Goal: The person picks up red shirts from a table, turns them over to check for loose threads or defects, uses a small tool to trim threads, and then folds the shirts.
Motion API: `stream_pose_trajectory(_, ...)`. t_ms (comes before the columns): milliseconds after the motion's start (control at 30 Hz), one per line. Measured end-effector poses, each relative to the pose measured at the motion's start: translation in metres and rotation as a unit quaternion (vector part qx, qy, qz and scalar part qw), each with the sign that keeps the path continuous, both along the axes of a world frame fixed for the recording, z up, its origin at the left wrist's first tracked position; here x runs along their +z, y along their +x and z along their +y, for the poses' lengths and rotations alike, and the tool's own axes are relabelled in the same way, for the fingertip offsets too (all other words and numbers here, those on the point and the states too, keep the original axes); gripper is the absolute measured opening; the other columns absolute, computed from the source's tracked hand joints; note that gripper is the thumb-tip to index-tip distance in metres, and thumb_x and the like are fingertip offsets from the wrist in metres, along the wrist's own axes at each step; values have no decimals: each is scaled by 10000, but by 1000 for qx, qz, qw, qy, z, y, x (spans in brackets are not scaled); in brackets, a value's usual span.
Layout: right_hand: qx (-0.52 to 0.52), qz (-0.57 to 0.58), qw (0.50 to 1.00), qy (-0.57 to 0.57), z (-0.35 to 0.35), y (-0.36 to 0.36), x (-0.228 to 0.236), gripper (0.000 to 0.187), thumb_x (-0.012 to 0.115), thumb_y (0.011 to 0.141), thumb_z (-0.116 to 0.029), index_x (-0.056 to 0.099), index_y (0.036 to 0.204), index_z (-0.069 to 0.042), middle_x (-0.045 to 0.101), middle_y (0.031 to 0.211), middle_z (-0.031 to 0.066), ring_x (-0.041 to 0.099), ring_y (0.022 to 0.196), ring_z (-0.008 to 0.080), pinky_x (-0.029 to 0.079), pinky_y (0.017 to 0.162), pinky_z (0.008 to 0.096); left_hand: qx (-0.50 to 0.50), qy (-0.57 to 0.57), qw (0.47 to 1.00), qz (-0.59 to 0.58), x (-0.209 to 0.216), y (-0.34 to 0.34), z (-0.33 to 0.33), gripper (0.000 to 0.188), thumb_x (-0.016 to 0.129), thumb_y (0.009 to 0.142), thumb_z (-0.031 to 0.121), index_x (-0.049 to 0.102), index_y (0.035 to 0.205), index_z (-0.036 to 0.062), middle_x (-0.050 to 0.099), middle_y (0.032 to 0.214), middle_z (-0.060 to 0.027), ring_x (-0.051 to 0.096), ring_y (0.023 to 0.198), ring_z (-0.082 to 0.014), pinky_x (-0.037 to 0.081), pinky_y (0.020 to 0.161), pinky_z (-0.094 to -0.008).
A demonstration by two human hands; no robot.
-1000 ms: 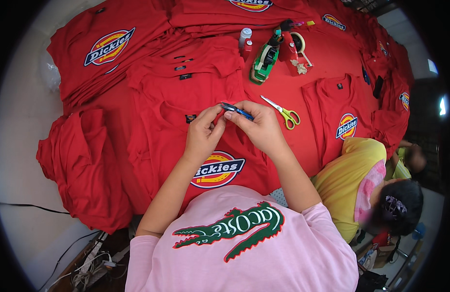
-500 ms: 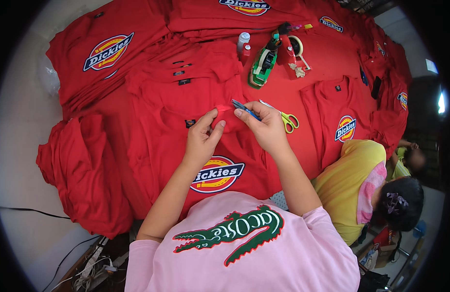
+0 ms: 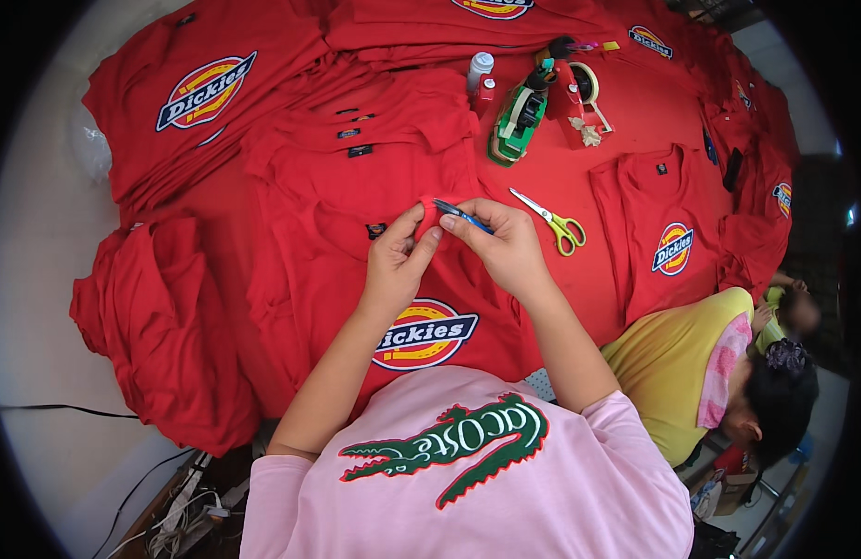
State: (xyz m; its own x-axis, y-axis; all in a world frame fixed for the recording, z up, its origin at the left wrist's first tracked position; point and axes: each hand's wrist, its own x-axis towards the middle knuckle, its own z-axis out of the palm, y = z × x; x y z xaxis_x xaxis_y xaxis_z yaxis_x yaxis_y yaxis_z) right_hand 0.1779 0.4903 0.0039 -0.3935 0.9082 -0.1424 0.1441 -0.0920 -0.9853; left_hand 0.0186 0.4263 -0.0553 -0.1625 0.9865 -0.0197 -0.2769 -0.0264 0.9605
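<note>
A red shirt (image 3: pixel 356 270) with a printed logo lies in front of me. My left hand (image 3: pixel 398 247) pinches a bit of its red fabric, lifted between thumb and fingers. Small blue-handled thread snips (image 3: pixel 467 220) are in my right hand (image 3: pixel 507 240), their dark tip pointing left against the pinched fabric. Whether the blades are cutting is too small to tell. To the right of my right hand, a pair of scissors (image 3: pixel 566 233) with yellow-green handles lies on the red surface.
More red shirts (image 3: pixel 202 93) are stacked at the far left, with a crumpled pile (image 3: pixel 160 335) at the left. Beyond my hands stand a white bottle (image 3: pixel 480 70), a green tape dispenser (image 3: pixel 517 126) and a red tape dispenser (image 3: pixel 584 102). A person in yellow (image 3: pixel 677 368) bends at the right.
The snips' tip has moved left and down to the pinched fabric. The view has shifted slightly, and the scissors are now fully uncovered by my right hand. The person in yellow has leaned down.
</note>
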Motion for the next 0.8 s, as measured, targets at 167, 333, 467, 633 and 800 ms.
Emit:
stream_pose_trajectory(167, 7, -55, 998, 6, 2, 4, -4, 183, 725, 997, -161, 739, 1046, 15, 667, 829, -50, 543, 755, 7, 429, 653, 200, -1, 12, 1000, -20, 2, 3, 1, 402, 640, 1026, 31, 564, 1410, -60, 684, 1228, -48, 614, 1045, -57, 507, 867, -210)
stream_pose_trajectory(333, -113, -146, 982, 32, 21, 35, -30, 234, 756, 956, -234, 720, 991, -6, 591, 727, 10, 515, 687, 63, 429, 615, 259, -61, -70, 996, -13, 3, -9, 26, 418, 615, 1049, 116, 537, 1434, -24, 689, 1172, -45, 651, 988, -71, 500, 841, -213)
stream_pose_trajectory(467, -51, -583, 778, 228, 31, 86, -68, 230, 757, 911, -229, 669, 992, -32, 688, 804, 106, 696, 742, 248, 545, 653, 400, -74, -110, 983, 125, -15, -37, 62, 456, 670, 1018, 198, 549, 1409, -2, 692, 1085, -53, 647, 868, -94, 510, 778, -235)
stream_pose_trajectory(633, -58, -572, 766, 289, 20, 117, -103, 251, 763, 872, -215, 658, 1033, -54, 708, 889, 140, 705, 812, 358, 567, 706, 475, 97, -35, 956, 273, -32, -97, 29, 278, 711, 972, 173, 715, 1190, 1, 707, 1143, -132, 703, 988, -197, 555, 851, -316)
stream_pose_trajectory(800, -128, -391, 849, 331, 22, 78, -95, 266, 792, 883, -256, 687, 926, -15, 667, 781, 106, 665, 725, 247, 529, 671, 370, 309, -88, 919, 228, -22, -168, -45, 196, 640, 1029, 121, 714, 1162, -2, 713, 1063, -58, 651, 985, -112, 508, 887, -256)
